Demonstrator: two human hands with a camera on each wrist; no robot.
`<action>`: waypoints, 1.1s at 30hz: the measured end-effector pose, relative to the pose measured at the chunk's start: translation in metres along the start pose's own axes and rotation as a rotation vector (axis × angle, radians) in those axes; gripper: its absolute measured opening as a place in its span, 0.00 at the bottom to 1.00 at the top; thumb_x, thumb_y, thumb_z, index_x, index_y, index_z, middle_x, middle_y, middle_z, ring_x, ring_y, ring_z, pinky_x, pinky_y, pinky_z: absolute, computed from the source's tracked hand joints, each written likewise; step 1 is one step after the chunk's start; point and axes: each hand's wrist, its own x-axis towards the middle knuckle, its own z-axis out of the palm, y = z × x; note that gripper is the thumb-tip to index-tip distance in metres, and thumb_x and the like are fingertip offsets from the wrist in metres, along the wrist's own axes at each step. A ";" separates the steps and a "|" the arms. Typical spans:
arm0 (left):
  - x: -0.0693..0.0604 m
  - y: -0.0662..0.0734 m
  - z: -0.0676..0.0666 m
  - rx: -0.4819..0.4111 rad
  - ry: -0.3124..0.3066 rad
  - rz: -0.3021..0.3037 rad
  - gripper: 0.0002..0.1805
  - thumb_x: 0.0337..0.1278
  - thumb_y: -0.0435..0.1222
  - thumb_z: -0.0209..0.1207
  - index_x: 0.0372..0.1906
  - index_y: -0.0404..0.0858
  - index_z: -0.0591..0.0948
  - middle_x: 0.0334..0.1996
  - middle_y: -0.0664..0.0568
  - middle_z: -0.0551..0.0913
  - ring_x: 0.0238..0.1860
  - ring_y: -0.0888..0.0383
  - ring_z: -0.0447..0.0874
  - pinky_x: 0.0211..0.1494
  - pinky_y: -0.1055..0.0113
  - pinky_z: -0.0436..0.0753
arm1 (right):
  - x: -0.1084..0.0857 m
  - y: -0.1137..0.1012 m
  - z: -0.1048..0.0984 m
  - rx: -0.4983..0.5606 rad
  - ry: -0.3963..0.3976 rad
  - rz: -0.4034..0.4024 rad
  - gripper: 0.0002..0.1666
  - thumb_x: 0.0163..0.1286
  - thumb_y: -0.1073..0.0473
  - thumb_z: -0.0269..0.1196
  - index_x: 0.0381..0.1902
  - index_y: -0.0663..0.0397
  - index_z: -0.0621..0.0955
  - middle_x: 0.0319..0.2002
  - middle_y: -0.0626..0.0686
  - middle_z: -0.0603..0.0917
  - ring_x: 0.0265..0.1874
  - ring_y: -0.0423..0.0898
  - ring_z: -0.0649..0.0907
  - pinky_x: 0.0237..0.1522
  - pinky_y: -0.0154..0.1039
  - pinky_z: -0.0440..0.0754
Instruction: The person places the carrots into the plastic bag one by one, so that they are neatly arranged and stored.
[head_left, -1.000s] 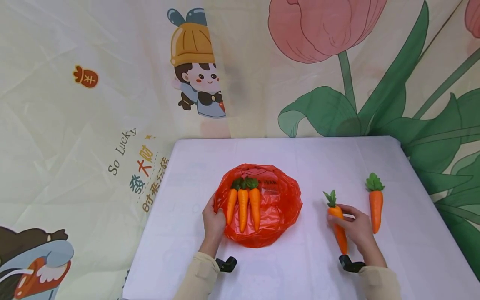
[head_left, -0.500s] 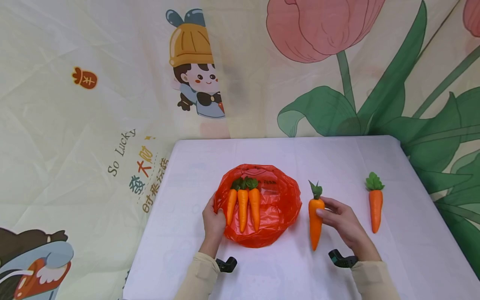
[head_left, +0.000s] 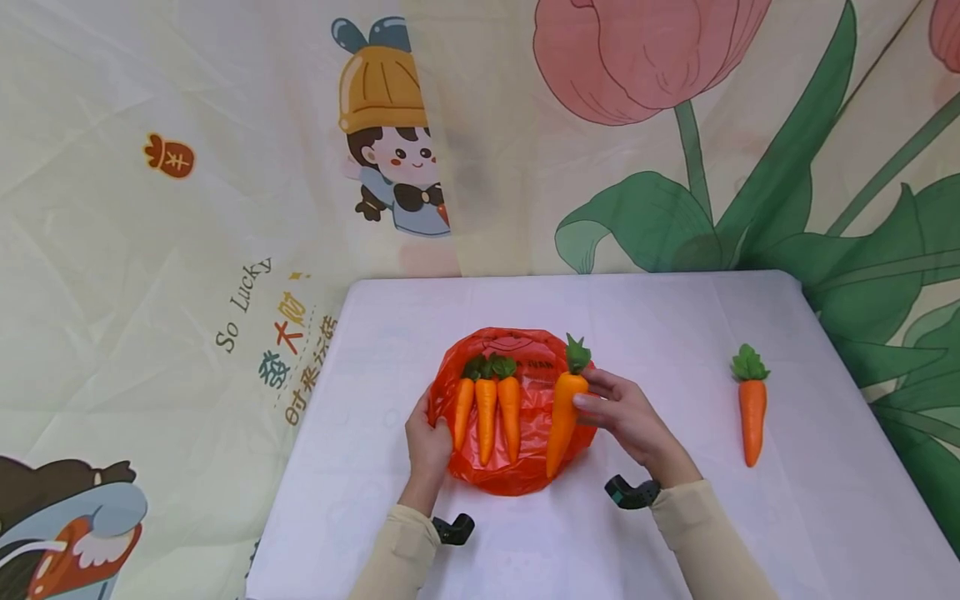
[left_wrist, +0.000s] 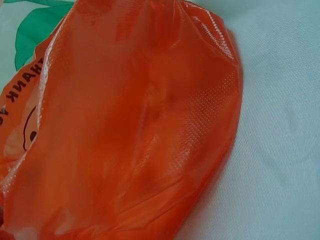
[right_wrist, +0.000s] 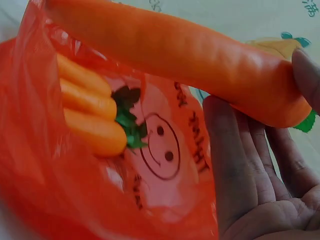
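An open red plastic bag (head_left: 534,467) lies on the table with three orange toy carrots (head_left: 486,421) side by side in its left part, green tops toward the back. At the bag's left rim my left hand (head_left: 429,450) grips the plastic; the left wrist view is filled by the bag's outer side (left_wrist: 130,125). My right hand (head_left: 626,417) pinches another carrot (head_left: 564,421) near its leafy top, over the bag's right part. In the right wrist view this carrot (right_wrist: 190,50) lies between thumb and fingers, above the bag's mouth.
One more carrot (head_left: 752,421) lies on the white table (head_left: 675,333) to the right, its top toward the back. Patterned cloth (head_left: 495,167) hangs behind the table. Black devices are on both wrists.
My right hand has carried its carrot leftward from the table's right side to over the bag. The left hand keeps its hold on the rim, and the bag stays put.
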 end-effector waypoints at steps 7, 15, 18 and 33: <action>0.001 -0.003 0.000 -0.005 -0.002 0.028 0.31 0.73 0.25 0.49 0.78 0.42 0.64 0.72 0.51 0.69 0.69 0.50 0.69 0.70 0.53 0.71 | 0.025 -0.005 0.021 0.154 0.006 0.030 0.46 0.66 0.53 0.72 0.76 0.56 0.64 0.68 0.58 0.73 0.65 0.56 0.75 0.57 0.49 0.81; 0.002 -0.004 0.001 -0.013 -0.004 0.020 0.32 0.73 0.26 0.49 0.78 0.44 0.64 0.72 0.51 0.69 0.69 0.50 0.69 0.69 0.53 0.72 | 0.045 0.004 0.038 0.124 0.112 0.010 0.41 0.65 0.54 0.73 0.71 0.56 0.69 0.64 0.57 0.77 0.59 0.55 0.80 0.56 0.50 0.82; 0.003 -0.004 0.001 -0.019 -0.005 0.014 0.31 0.73 0.26 0.49 0.78 0.44 0.64 0.72 0.51 0.69 0.69 0.50 0.68 0.68 0.53 0.73 | 0.050 0.012 0.042 0.048 0.162 0.002 0.39 0.64 0.53 0.74 0.69 0.55 0.72 0.61 0.57 0.79 0.56 0.54 0.83 0.54 0.51 0.83; 0.003 -0.004 0.002 -0.022 -0.016 0.018 0.31 0.74 0.26 0.49 0.78 0.43 0.63 0.72 0.51 0.68 0.69 0.50 0.68 0.69 0.53 0.72 | 0.070 0.044 0.051 -0.319 0.311 0.017 0.36 0.63 0.47 0.74 0.66 0.50 0.78 0.55 0.53 0.82 0.53 0.52 0.83 0.49 0.48 0.86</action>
